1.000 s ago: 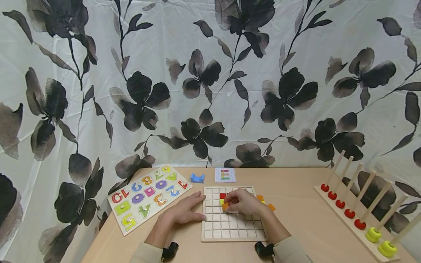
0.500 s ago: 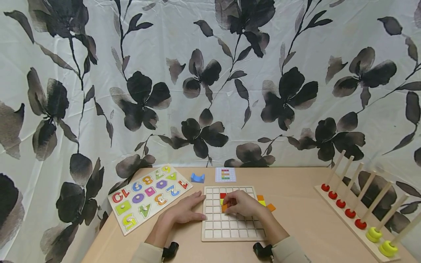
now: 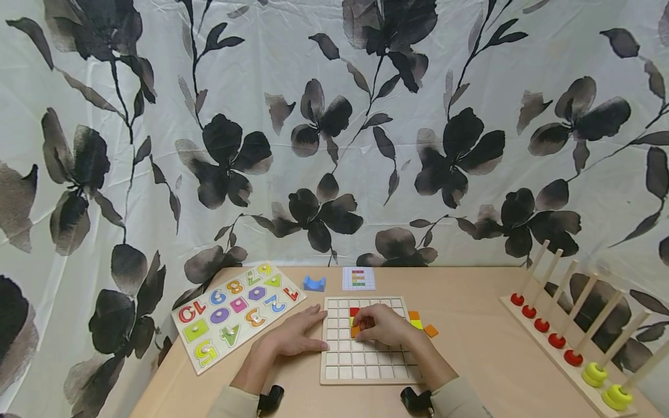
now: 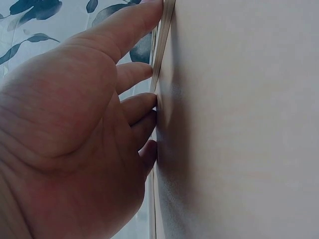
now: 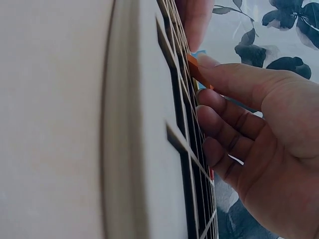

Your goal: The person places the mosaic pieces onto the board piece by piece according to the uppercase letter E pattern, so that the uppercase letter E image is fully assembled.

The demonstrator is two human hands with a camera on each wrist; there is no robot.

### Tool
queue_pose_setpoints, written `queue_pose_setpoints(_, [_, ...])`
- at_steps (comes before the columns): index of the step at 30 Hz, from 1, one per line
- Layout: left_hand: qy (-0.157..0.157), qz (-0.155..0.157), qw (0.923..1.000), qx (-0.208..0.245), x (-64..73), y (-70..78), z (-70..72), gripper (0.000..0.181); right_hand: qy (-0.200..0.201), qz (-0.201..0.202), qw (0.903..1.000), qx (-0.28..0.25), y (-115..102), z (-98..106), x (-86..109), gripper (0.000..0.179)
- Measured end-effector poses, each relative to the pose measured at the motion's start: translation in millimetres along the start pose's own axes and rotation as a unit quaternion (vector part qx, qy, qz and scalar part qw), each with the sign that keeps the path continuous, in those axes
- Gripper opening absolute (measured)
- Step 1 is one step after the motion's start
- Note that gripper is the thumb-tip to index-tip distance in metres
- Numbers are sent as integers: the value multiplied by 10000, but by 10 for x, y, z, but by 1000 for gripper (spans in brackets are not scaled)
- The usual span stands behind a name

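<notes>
A wooden grid board (image 3: 371, 374) lies at the middle of the table. My right hand (image 3: 384, 325) is over it and pinches an orange square tile (image 3: 355, 333) at a cell. In the right wrist view the thumb presses on the orange tile (image 5: 198, 72), low against the grid, with the other fingers curled beside it. Just behind it in the same column sit a yellow tile (image 3: 352, 321) and a red tile (image 3: 354, 312). My left hand (image 3: 292, 335) rests by the board's left edge, fingers extended; its fingertips and thumb are right at that edge.
Loose orange (image 3: 431, 331) and yellow tiles (image 3: 416, 323) lie by the board's right side. A pattern card (image 3: 358, 278) and a blue arch-shaped block (image 3: 314, 283) are behind it. A number puzzle (image 3: 237, 316) lies left; a peg stand (image 3: 567, 360) with rings stands right.
The orange tile in my right hand has shifted slightly left and down, from tilted over the column to flatter in line with the yellow tile. The left hand has stayed put.
</notes>
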State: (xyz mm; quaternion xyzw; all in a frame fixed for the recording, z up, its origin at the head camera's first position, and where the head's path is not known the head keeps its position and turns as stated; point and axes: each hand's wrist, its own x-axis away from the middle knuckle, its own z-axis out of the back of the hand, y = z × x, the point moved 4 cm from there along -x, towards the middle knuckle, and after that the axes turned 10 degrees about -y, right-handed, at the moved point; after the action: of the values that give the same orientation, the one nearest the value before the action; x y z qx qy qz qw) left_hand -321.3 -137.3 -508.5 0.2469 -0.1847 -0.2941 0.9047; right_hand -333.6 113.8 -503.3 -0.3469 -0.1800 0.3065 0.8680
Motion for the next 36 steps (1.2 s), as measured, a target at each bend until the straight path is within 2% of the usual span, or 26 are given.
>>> queue_pose_setpoints(10, [3,-9,10000,-63,-8,-10,-6,85,46,-11,10000,-76,25,5,-6,22])
queue_pose_setpoints(17, [3,2,10000,-35,-2,-9,-8,85,302,136,9994,-138,0,95,15,26])
queue_pose_setpoints(22, [15,-9,10000,-37,4,-9,-3,85,658,322,9972,-168,-30,226,65,27])
queue_pose_setpoints(29, [27,-47,10000,-24,8,2,-3,85,1065,166,9937,-310,-5,376,180,25])
queue_pose_setpoints(36, [41,-77,9999,-71,16,17,-10,85,1249,0,9912,-437,63,497,296,23])
